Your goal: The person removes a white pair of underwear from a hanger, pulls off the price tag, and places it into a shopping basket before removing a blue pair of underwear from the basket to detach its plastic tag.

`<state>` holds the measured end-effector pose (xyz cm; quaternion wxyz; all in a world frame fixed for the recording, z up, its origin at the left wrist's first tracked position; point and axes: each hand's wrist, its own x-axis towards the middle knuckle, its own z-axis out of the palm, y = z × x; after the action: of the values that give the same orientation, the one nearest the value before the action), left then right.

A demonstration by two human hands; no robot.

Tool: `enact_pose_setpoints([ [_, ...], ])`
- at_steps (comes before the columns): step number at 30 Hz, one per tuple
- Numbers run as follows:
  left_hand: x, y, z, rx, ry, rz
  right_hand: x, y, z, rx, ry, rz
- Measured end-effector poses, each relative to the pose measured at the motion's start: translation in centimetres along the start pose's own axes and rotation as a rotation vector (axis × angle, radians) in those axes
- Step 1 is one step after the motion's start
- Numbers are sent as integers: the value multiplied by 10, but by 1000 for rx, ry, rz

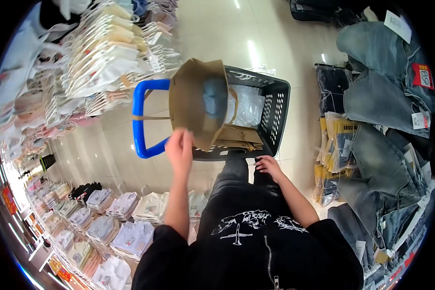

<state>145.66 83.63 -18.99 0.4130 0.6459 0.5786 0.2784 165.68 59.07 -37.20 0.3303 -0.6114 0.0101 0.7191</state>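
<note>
A large brown paper bag (191,104) stands with its mouth open in a dark shopping basket (274,106). Something blue lies inside the bag. My left hand (180,147) is at the bag's near left rim, its fingers closed together on the edge and slightly blurred. My right hand (269,167) hangs just beyond the basket's near right corner, fingers loosely apart and holding nothing I can see. Clear plastic-wrapped packs (250,107) sit in the basket, beside a flatter brown paper bag (240,137). The blue handle (139,118) sticks out on the left.
Light garments on hangers (108,53) crowd the upper left. Stacks of folded clothes (133,237) fill the lower left. On the right lie blue-grey jeans (379,96) with tags and plastic-wrapped packs (336,140). Shiny tiled floor (212,34) runs between the displays.
</note>
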Motion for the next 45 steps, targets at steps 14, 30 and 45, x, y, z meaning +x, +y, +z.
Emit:
enact_pose_setpoints([
  [14, 186, -214, 180, 923, -891, -2, 83, 8, -20, -907, -358, -328],
  [30, 203, -317, 210, 1107, -846, 173, 126, 3, -54, 45, 159, -62],
  [45, 180, -193, 139, 0, -134, -54, 133, -70, -59, 26, 236, -396],
])
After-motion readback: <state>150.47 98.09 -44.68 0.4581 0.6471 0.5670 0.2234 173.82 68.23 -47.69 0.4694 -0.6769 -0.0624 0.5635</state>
